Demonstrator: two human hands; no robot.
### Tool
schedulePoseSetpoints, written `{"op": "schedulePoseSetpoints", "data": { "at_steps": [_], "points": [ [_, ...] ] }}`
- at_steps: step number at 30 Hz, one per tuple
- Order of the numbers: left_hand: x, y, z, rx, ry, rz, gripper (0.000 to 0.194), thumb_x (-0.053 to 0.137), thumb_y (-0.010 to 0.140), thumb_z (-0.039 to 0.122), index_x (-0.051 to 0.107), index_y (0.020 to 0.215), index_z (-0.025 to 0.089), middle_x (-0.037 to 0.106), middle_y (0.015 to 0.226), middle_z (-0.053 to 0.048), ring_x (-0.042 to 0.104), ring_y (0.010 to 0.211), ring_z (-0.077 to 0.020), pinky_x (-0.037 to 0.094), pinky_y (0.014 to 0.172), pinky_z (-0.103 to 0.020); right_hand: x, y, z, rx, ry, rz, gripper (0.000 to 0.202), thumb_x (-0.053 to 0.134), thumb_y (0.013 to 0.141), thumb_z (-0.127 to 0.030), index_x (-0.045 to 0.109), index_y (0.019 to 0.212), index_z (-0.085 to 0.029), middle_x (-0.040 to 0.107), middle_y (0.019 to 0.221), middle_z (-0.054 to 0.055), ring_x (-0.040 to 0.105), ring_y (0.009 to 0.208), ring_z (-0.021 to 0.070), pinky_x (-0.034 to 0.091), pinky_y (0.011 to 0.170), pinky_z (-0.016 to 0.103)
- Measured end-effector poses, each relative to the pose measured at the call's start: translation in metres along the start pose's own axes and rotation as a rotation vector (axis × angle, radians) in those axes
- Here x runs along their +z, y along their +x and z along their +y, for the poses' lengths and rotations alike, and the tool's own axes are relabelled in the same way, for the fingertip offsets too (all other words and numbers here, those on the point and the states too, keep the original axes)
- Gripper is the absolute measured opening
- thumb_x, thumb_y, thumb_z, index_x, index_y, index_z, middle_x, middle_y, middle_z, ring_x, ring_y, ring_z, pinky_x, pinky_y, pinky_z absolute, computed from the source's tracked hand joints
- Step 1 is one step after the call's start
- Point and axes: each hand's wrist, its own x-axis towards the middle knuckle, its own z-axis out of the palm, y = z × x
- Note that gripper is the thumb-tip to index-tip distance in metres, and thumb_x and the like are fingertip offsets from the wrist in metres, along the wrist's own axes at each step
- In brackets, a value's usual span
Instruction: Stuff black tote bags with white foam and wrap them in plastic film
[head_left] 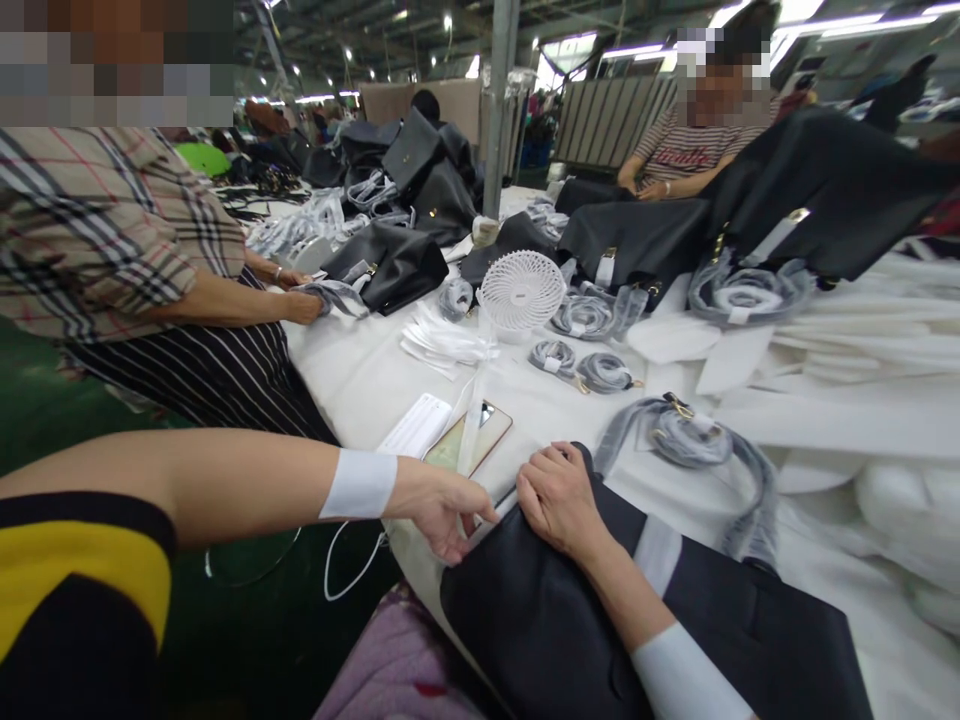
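Observation:
A black handbag [555, 620] lies on its side along the near edge of the table, partly over my lap. My right hand [559, 500] is closed over its upper edge, fingers curled toward the far side. At the bag's left corner, the thumb and fingers of my left hand [446, 510] pinch the edge; the exact spot is partly hidden. A pale strip [504, 502] shows along that edge between my hands. Pale wrapping [660, 555] crosses the bag's face. Past the bag lies its plastic-wrapped handle [754, 500], beside a coiled wrapped strap [691, 440].
A phone [491, 430], a white power strip [416, 425] and a small white fan [523, 290] stand beyond my hands. Several wrapped strap coils [606, 372], black bags [637, 240] and white padding [862, 420] cover the table. One co-worker [127, 240] stands left, another [690, 150] far right.

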Motion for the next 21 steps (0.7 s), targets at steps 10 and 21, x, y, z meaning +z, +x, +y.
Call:
{"op": "schedulePoseSetpoints", "data": {
  "at_steps": [10,21],
  "points": [
    [0.041,-0.017,0.008,-0.039,-0.312,0.217,0.022,0.069,0.07,0.034,0.054,0.069,0.018,0.054,0.058,0.005,0.048,0.058,-0.0119,0.041,0.064,-0.024,0.0,-0.004,0.008,0.052,0.038,0.053,0.033,0.038,0.091,-0.02,0.052,0.062,-0.02,0.05,0.064,0.002,0.044,0.071,0.018,0.031,0.09,0.04],
    [0.059,-0.014,-0.019,0.191,-0.606,0.257,0.045,0.086,0.046,0.022,0.057,0.08,0.018,0.065,0.07,0.003,0.06,0.07,-0.0157,0.045,0.07,-0.027,0.005,-0.003,0.003,0.037,-0.014,0.032,0.032,0.041,0.093,-0.023,0.055,0.064,-0.02,0.054,0.067,0.003,0.044,0.073,0.0179,0.031,0.09,0.038]
  ]
}}
